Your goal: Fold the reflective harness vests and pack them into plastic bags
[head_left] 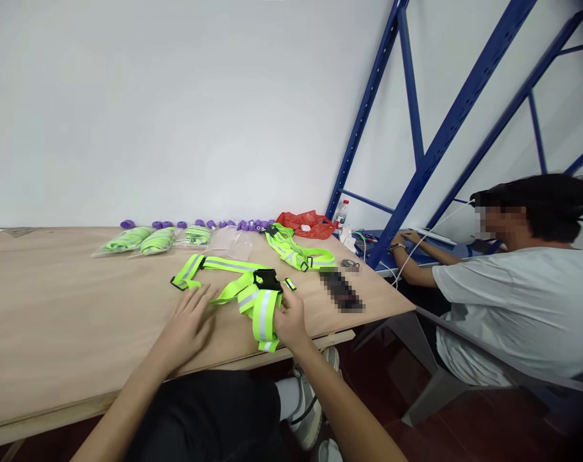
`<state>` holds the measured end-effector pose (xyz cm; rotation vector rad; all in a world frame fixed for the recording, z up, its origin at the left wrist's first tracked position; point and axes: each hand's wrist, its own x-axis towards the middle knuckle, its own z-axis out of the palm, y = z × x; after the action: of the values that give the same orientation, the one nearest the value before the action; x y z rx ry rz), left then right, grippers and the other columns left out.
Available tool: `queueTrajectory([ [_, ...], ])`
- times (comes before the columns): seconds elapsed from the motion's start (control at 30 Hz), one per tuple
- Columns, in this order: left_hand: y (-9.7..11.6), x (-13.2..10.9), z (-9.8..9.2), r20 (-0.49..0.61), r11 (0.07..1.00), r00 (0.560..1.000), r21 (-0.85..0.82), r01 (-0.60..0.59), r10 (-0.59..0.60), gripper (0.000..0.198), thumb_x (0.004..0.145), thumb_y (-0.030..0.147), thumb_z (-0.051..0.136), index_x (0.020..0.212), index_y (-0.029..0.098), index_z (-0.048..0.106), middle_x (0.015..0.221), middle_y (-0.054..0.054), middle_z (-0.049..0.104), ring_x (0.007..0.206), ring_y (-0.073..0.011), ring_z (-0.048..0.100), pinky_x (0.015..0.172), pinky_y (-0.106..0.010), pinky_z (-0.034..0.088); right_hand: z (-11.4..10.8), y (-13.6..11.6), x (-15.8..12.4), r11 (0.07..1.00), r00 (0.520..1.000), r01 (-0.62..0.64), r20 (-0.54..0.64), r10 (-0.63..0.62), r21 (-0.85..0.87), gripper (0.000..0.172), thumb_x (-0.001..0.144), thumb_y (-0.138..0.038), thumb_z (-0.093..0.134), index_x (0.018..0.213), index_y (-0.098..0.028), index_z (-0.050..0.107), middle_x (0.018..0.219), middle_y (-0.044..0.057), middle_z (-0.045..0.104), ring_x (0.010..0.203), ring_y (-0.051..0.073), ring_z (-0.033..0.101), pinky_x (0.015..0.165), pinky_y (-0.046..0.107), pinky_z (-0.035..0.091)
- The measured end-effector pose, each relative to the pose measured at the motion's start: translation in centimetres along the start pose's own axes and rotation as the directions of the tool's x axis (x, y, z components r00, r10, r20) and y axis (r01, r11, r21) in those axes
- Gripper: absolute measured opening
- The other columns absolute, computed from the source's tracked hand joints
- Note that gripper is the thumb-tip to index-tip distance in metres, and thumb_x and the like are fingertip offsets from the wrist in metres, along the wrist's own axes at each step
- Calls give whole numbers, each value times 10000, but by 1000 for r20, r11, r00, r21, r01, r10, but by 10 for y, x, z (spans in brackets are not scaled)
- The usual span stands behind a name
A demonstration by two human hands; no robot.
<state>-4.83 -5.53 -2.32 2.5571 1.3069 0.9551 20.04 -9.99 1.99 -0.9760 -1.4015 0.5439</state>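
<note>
Head view: at the table's [79, 321] front edge, the right hand [291, 321] is closed around the side of a folded neon-yellow strap [263, 314], fingers partly hidden by the band, thumb beside the black buckle [267, 280]. That hold probably stops the folds from springing loose; one end hangs towards the front edge, while the looser length runs over the tabletop, away from that edge and leftward.

The left hand [190, 324] holds nothing, its fingers loosely spread, palm down near the front edge; I cannot tell whether its fingertips touch the strap. It seems placed there to steady the loose length.

Another strap [298, 253] lies towards the far right corner, and bagged straps [157, 240] sit near the far edge, seemingly set back to leave working room.
</note>
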Motion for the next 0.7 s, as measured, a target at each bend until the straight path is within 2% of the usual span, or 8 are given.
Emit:
queueTrajectory([
  [0.07, -9, 0, 11, 80, 994, 997, 106, -3, -6, 520, 955, 325, 388, 1456, 228, 486, 1508, -118, 481, 1420, -368, 378, 1121, -594, 325, 3, 2, -1, 992, 998, -37, -45, 43, 121, 193, 822, -290, 645, 994, -202, 659, 861, 10, 698, 774, 181, 645, 685, 265, 525],
  [0.17, -12, -1, 20, 126, 984, 990, 176, 39, -61, 448, 976, 333, 371, 1360, 270, 591, 1411, -96, 585, 1318, -332, 507, 1107, -591, 322, 9, 3, -3, 973, 988, -65, -124, 94, 221, 230, 760, -274, 704, 975, -218, 646, 847, 3, 693, 746, 179, 631, 653, 265, 527],
  [0.27, -10, 0, 18, 40, 974, 994, 210, 88, -99, 350, 966, 389, 435, 1152, 279, 710, 1264, -91, 678, 1232, -348, 570, 1113, -625, 268, 10, 2, -2, 966, 968, -40, -230, 102, 257, 268, 727, -282, 726, 973, -221, 641, 814, -7, 684, 701, 173, 608, 620, 266, 518],
  [0.37, -7, 1, 9, -49, 983, 995, 158, 98, -92, 331, 959, 385, 435, 934, 257, 739, 1078, -76, 743, 1120, -342, 631, 1140, -671, 159, 5, 0, 2, 963, 956, -12, -280, 91, 271, 189, 756, -305, 703, 914, -221, 643, 770, -11, 667, 698, 175, 606, 613, 266, 509],
  [0.43, -5, 0, -1, -101, 993, 991, 61, 100, -93, 343, 949, 403, 431, 864, 243, 721, 957, -57, 757, 973, -302, 676, 1159, -642, 168, -2, 0, 5, 960, 956, -3, -281, 85, 280, 182, 773, -318, 695, 923, -221, 659, 818, 8, 693, 745, 190, 634, 655, 284, 525],
  [0.53, -2, 1, -23, -132, 959, 965, -204, 196, -226, 350, 907, 498, 495, 835, 232, 710, 845, -39, 743, 795, -257, 673, 988, -465, 472, -16, 2, 11, 957, 956, 19, -286, 68, 291, 277, 784, -344, 707, 1031, -220, 688, 990, 54, 733, 877, 228, 675, 778, 341, 550],
  [0.6, -1, 5, -42, -57, 845, 935, -450, 289, -351, 371, 865, 553, 571, 783, 216, 702, 757, -39, 709, 695, -231, 644, 693, -335, 542, -27, 5, 17, 957, 948, 26, -311, 69, 290, 287, 773, -350, 733, 1025, -216, 704, 1018, 64, 742, 940, 244, 678, 842, 368, 545],
  [0.7, 1, 19, -77, 59, 559, 905, -769, 310, -421, 440, 791, 586, 665, 579, 206, 602, 494, -12, 525, 433, -149, 460, 405, -268, 401, -42, 7, 35, 926, 930, -4, -339, 142, 377, 285, 716, -367, 779, 947, -216, 710, 950, 48, 751, 927, 242, 682, 859, 390, 545],
])
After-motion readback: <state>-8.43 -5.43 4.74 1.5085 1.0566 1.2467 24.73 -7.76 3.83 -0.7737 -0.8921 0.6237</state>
